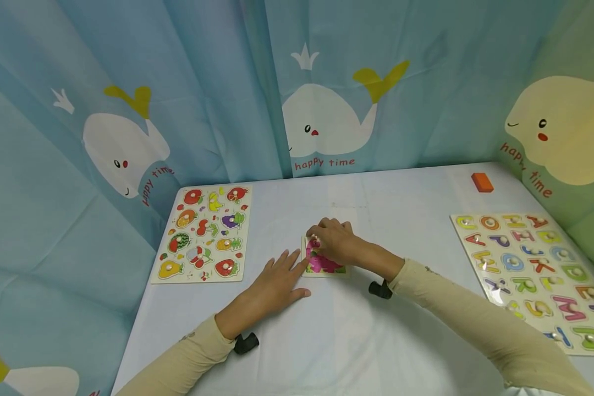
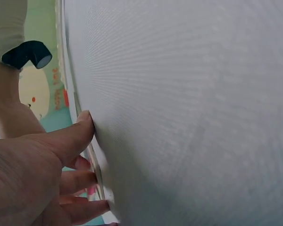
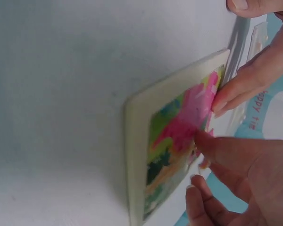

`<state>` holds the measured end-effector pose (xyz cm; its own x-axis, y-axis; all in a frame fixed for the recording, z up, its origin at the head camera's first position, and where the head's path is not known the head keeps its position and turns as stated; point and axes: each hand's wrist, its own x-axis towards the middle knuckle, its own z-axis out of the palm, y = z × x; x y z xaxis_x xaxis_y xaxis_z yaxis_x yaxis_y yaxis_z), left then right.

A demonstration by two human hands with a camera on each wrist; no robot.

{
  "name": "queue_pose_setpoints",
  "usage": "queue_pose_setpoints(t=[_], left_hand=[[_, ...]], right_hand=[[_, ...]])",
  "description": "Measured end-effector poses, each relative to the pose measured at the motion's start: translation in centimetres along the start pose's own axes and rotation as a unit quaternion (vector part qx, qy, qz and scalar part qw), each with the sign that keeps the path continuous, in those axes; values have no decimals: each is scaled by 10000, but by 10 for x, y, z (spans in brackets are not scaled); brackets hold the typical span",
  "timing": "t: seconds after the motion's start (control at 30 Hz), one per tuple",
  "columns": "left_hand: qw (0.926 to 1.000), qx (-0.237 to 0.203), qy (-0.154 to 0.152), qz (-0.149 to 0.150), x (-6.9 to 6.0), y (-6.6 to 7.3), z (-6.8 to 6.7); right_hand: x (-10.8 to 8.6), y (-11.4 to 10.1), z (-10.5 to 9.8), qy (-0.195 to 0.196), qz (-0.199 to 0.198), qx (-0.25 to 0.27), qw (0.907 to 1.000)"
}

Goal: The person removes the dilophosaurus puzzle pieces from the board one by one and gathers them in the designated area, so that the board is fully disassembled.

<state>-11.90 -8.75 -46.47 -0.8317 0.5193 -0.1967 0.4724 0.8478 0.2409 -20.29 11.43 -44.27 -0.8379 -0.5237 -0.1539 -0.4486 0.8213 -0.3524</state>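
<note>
Pink puzzle (image 1: 322, 265): The small, pale-edged picture lies flat at the centre of the clock, between two hands, partly covered.

Right hand (image 1: 334, 242): Coming in from four o'clock, it covers the puzzle's one o'clock side. Its grip is narrow, thumb and curled index finger closed on the picture near the eleven o'clock corner; whether they have a loose piece cannot be told.

Left hand (image 1: 281, 280): Between eight and nine o'clock, its grip is loose, fingers spread and nearly straight. A fingertip touches the puzzle's nine o'clock edge; the thumb lies apart from the puzzle. It has hold of nothing.

Fruit board (image 1: 190, 275): Pegged fruit pieces fill it at nine o'clock, well apart from the puzzle.

Letter board (image 1: 548, 291): Bright letters line it at three o'clock.

Red block (image 1: 482, 182): It sits at two o'clock, near the far edge of the pale surface (image 1: 326, 330).

Steady fingers: Good work here likely calls for the left fingertip bracing the nine o'clock edge while the right moves gently, keeping any piece level and square to its neighbours. A sideways shove could slide the puzzle, so light, straight-down pressure seems best.
</note>
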Motion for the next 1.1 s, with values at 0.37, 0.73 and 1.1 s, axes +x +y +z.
queue_pose_setpoints(t=[0.37,0.73,1.1], left_hand=[[9999,-84,41,43,-1,-1,0],[9999,-151,-7,55,-2,-1,0],[9999,-170,-2,23,-2,0,-1]], right_hand=[[-2,20,-14,730,-1220,1295,9813],[-31,98,-66,264,-161,1695,9851],[-42,145,-54,-108,388,1714,9844]])
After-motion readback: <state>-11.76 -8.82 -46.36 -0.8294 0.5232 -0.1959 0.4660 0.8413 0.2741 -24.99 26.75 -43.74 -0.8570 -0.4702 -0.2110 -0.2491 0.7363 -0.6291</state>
